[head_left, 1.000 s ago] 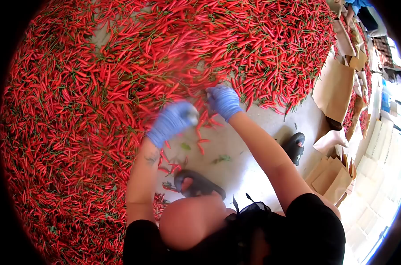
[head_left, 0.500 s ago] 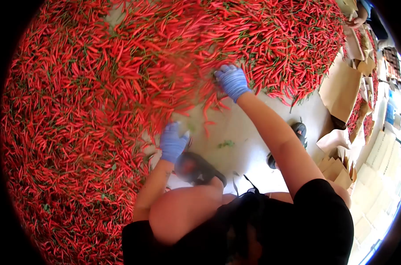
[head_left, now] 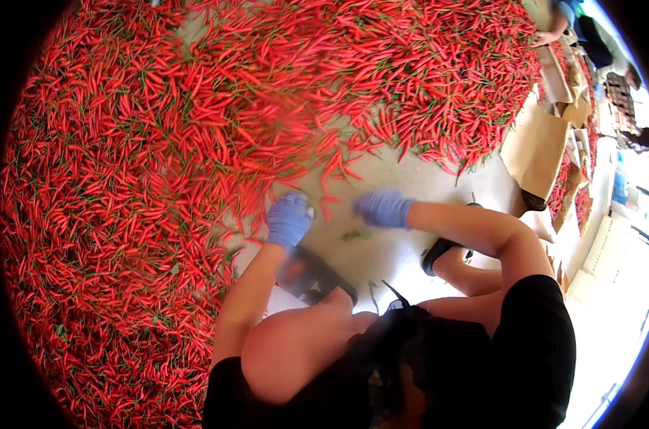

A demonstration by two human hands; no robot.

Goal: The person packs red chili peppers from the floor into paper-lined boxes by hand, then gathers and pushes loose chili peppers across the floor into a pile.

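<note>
Peppers (head_left: 160, 157) spread ahead and left of left hand's (head_left: 289, 220) fingers, nearest just beside. Those curl, grip unclear; right hand's (head_left: 383, 209) blurred, can't tell. Floor (head_left: 396, 171) shows between hands; most peppers look left to handle.

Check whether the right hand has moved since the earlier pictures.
Yes: against the green leafy scrap on the floor, the right hand has moved down the view, away from the chilies and closer to the scrap.

Chilies (head_left: 131, 186) on the floor (head_left: 382, 175), left and ahead, paper bag (head_left: 535, 146) to their right
</note>
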